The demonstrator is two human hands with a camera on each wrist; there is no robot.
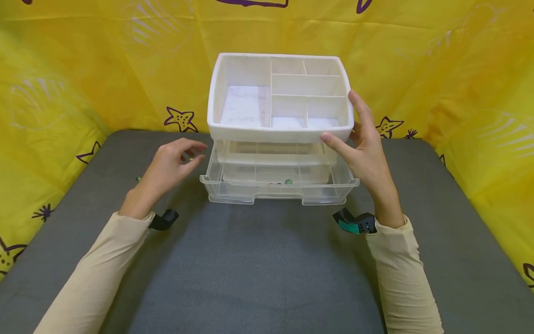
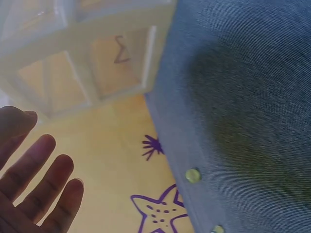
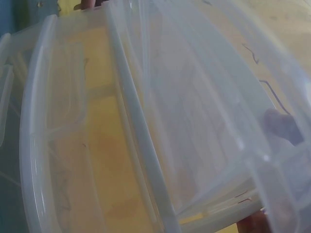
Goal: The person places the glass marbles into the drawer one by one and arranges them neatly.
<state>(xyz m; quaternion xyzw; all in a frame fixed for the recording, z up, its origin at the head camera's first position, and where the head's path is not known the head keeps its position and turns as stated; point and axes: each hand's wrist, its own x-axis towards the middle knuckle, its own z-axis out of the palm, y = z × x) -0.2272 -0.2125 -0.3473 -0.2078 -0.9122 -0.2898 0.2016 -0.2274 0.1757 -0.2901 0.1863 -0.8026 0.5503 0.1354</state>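
A white desktop drawer organizer (image 1: 279, 134) stands toward the back of the table, its top divided into several compartments. Its clear bottom drawer (image 1: 279, 192) sticks out at the front, and a green marble (image 1: 288, 182) shows in it. My right hand (image 1: 367, 150) grips the upper right corner, thumb on the front rim and fingers along the side. Left of the organizer, my left hand (image 1: 164, 167) holds nothing, its fingers loosely bent and apart. In the left wrist view, a greenish marble (image 2: 193, 175) lies on the table beyond that hand's fingers.
Another marble (image 2: 217, 229) lies at the lower edge of the left wrist view. The grey tabletop (image 1: 267, 269) reaches back to a yellow cloth (image 1: 167, 60) with purple starfish drawings, which also closes off both sides.
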